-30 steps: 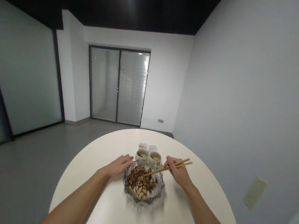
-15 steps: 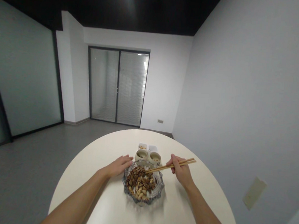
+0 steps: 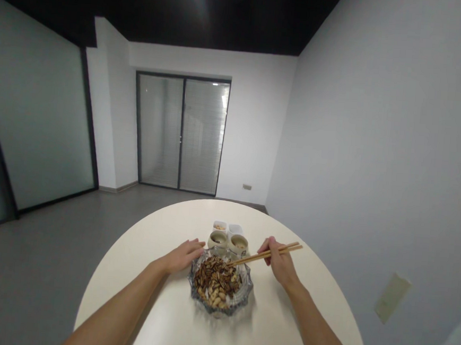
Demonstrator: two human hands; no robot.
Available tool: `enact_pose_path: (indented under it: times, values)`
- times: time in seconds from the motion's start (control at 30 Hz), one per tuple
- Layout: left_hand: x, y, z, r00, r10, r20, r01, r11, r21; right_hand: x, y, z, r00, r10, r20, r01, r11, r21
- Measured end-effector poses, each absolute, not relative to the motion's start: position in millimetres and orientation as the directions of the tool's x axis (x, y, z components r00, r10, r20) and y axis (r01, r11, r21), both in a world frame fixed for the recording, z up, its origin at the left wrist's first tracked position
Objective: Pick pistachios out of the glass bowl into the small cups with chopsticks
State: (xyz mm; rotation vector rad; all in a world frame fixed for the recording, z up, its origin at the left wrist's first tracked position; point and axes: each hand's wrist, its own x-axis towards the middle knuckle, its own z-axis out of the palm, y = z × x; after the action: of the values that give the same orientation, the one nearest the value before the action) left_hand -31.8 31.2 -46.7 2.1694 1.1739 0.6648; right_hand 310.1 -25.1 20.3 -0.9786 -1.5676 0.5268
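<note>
We judge the step in hand to be working with the chopsticks (image 3: 262,255) among the dark, slender pieces (image 3: 212,272) in the glass bowl (image 3: 247,293), and the next move seems to call for a light, level pinch on a single piece, since they lie heaped and look easy to scatter; our right hand (image 3: 280,260), to the right of the bowl, is curled around the chopsticks, whose tips sit close together over the bowl's far inner side, though we cannot tell whether anything is caught between them; our left hand (image 3: 183,256) lies flat with fingers stretched out and relaxed, holding nothing, at the bowl's left edge and seemingly touching its rim; the peanuts (image 3: 217,298) lie at the bowl's near side, and two cream cups (image 3: 211,241) stand just beyond its far rim
</note>
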Motion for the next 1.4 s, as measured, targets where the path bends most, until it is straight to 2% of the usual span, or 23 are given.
enact_pose_path:
  times: [0.23, 0.7, 1.23, 1.4]
  values:
    - [-31, 30, -44, 0.492, 0.858, 0.149, 0.576, -0.450, 0.682, 312, -29, 27, 0.142, 0.794, 0.592, 0.241, 0.552, -0.798]
    - [-30, 30, -44, 0.504, 0.852, 0.140, 0.593, -0.459, 0.661, 306, -23, 19, 0.122, 0.886, 0.446, 0.281, 0.400, -0.872]
    - [-29, 26, -40, 0.490, 0.859, 0.144, 0.581, -0.446, 0.681, 309, -16, 11, 0.134, 0.905, 0.404, 0.265, 0.360, -0.895]
    - [-30, 28, -43, 0.486, 0.861, 0.146, 0.582, -0.444, 0.681, 306, -20, 17, 0.181, 0.884, 0.431, 0.244, 0.384, -0.890]
